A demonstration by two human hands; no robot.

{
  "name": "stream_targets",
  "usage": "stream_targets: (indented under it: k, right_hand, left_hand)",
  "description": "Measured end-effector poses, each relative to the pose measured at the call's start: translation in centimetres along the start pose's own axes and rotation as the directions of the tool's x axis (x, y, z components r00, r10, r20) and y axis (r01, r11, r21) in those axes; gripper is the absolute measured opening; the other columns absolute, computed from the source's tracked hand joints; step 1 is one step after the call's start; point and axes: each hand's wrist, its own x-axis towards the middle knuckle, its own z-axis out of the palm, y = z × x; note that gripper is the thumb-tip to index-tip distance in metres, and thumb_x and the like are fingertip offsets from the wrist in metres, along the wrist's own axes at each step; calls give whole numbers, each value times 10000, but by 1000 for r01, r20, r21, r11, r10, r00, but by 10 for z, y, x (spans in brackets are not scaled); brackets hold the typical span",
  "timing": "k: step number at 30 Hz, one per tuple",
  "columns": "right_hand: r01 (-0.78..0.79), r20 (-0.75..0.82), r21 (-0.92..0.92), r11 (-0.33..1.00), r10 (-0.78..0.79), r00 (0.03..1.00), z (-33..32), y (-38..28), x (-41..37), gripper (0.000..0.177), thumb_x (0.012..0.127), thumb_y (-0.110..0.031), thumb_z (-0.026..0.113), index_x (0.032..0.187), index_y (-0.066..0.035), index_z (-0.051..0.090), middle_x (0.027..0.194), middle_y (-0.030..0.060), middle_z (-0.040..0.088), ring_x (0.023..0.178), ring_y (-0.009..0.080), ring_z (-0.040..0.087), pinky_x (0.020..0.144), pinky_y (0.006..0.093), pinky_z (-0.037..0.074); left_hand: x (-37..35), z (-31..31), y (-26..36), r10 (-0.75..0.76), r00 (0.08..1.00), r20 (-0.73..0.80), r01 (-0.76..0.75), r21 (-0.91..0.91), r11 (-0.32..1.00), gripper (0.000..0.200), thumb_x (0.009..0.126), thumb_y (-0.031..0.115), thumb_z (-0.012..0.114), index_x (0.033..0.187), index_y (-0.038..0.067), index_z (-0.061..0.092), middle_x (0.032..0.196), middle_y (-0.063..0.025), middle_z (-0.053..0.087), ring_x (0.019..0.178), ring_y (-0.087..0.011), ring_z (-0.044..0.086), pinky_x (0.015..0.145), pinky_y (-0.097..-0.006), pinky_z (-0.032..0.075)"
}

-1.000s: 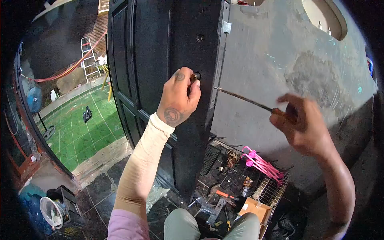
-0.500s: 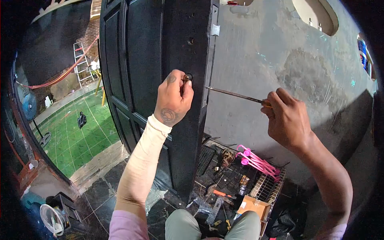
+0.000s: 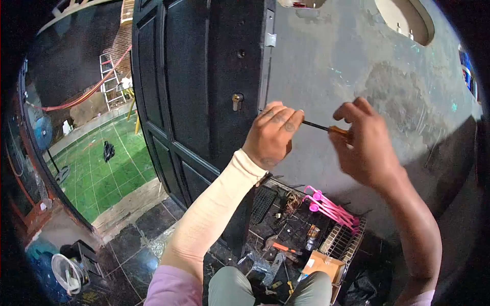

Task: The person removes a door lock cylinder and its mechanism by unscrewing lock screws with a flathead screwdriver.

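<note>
Left hand (image 3: 273, 131) moved from lock cylinder (image 3: 237, 101) to screwdriver (image 3: 315, 125), curled around its shaft, right hand (image 3: 368, 150) gripping the handle, blue label (image 3: 465, 70) unreadable, tub (image 3: 56, 264) holding indistinct items

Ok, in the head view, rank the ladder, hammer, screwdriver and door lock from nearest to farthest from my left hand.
1. Screwdriver, its shaft at the left hand.
2. Door lock, left on the door.
3. Hammer, below on the floor.
4. Ladder, far left beyond the doorway.
</note>
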Motion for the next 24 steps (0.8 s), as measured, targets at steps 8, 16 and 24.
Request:
stream_targets:
  k: [8, 16, 24]
  right_hand:
    - [-498, 576, 388, 776, 218, 788, -14, 19, 0, 251, 948, -260, 629, 1006, -17, 659, 699, 39, 601, 556, 166, 599, 514, 343, 470]
    - [25, 2, 40, 999, -25, 1000, 7, 6, -21, 223, 858, -219, 705, 1034, -93, 650, 867, 140, 647, 792, 374, 659, 686, 449, 524]
    - [-130, 253, -26, 991, 132, 958, -1, -5, -9, 261, 943, -183, 604, 984, 75, 602, 876, 256, 577, 834, 436, 592, 730, 505, 489]
  left_hand:
    - [-2, -8, 0, 19, 996, -91, -8, 113, 994, 307, 720, -44, 673, 1017, 29, 663, 1007, -85, 619, 990, -274, 609, 966, -482, 432]
    - [-30, -24, -23, -166, 952, -258, 225, 220, 949, 372, 745, 14, 751, 1099, 126, 731, 1345, -134, 453, 1298, -364, 389, 1081, -487, 340]
    - [-36, -20, -27, -228, 920, -320, 272, 98, 957, 751, 769, 26, 736, 1442, 64, 403, 1368, -181, 439, 1282, -372, 435, 1087, -469, 371]
